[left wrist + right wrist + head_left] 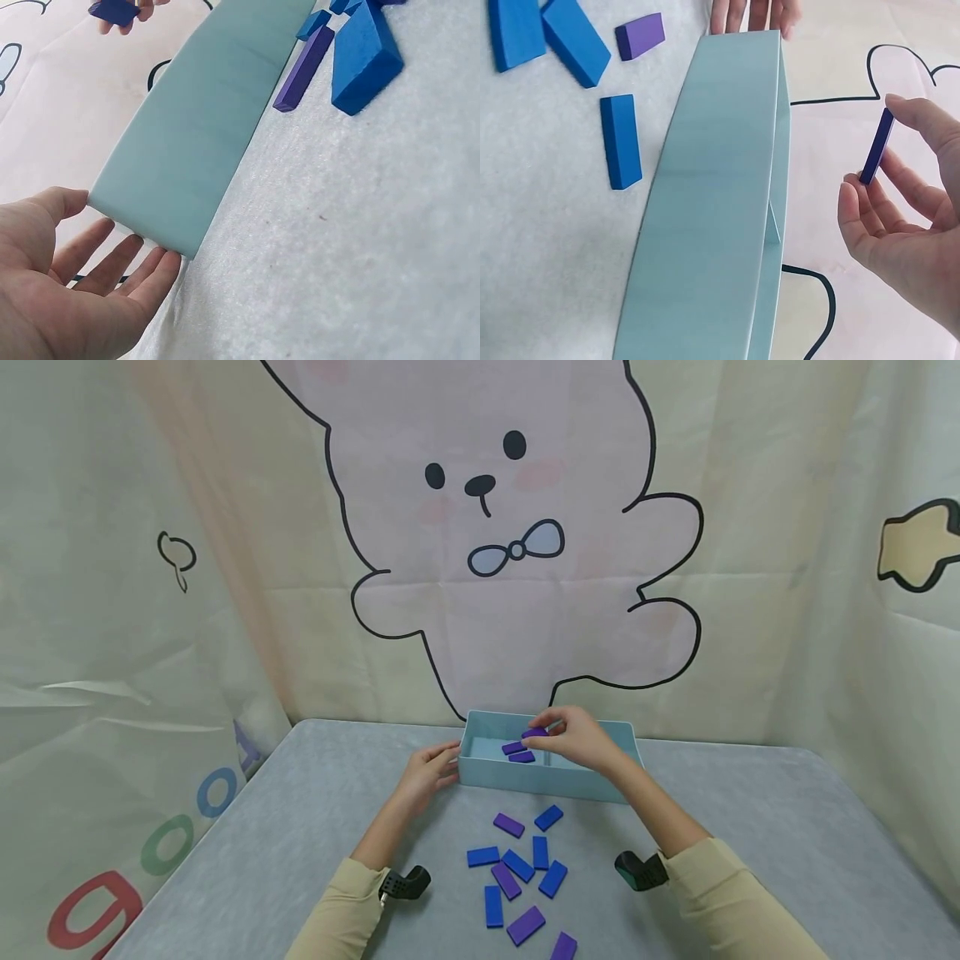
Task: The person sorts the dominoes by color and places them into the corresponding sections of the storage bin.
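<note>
In the head view, my right hand (579, 740) is above the light blue divided box (536, 777) and pinches a purple block (534, 732). The right wrist view shows this block (877, 146) held by its ends between thumb and fingers, over the box's rim. Two purple blocks (521, 757) lie inside the left compartment below. My left hand (427, 774) is at the box's left end. In the left wrist view, its fingertips (171, 262) touch the end wall, the thumb at the upper corner and the fingers spread below.
Several blue blocks (552, 878) and purple blocks (526, 926) lie scattered on the grey cloth-covered table (300, 835) in front of the box. Behind the table hangs a curtain (750, 610) printed with a cartoon bear.
</note>
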### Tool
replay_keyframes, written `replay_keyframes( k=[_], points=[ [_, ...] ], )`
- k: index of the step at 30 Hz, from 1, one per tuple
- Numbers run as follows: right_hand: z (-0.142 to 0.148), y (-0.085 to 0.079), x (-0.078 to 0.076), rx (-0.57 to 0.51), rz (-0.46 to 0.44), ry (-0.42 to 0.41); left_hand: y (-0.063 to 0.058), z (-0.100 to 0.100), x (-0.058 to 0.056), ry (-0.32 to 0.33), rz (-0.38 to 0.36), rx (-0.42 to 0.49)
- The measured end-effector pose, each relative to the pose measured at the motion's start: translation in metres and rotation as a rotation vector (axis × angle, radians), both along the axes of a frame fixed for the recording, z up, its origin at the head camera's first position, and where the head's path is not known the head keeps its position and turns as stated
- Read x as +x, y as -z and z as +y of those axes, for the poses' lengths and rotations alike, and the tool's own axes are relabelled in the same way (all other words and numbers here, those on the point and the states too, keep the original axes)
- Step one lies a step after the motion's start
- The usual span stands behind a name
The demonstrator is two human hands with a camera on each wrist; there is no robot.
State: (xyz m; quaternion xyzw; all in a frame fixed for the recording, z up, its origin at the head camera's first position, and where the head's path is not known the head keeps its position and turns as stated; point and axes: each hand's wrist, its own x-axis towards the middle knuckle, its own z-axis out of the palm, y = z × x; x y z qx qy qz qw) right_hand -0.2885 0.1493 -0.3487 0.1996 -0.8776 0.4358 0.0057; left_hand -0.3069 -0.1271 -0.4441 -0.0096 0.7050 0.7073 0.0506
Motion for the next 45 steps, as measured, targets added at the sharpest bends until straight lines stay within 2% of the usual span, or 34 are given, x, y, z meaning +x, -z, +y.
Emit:
replay_keyframes(
  k=[9,15,27,45],
  points=[
    [-0.007,-0.004,-0.010,0.006,0.011,-0.015,0.002,0.000,-0.002,0.003,0.018,-0.011],
    [-0.014,-0.008,-0.015,0.006,0.005,0.004,0.004,-0.001,-0.004,0.006,0.027,-0.011],
    [-0.024,-0.014,-0.024,0.006,-0.012,0.022,0.001,-0.001,-0.001,0.024,0.025,-0.017],
    [-0.027,-0.014,-0.041,0.040,-0.009,0.093,0.002,-0.002,-0.001,0.025,0.027,-0.010]
  ],
)
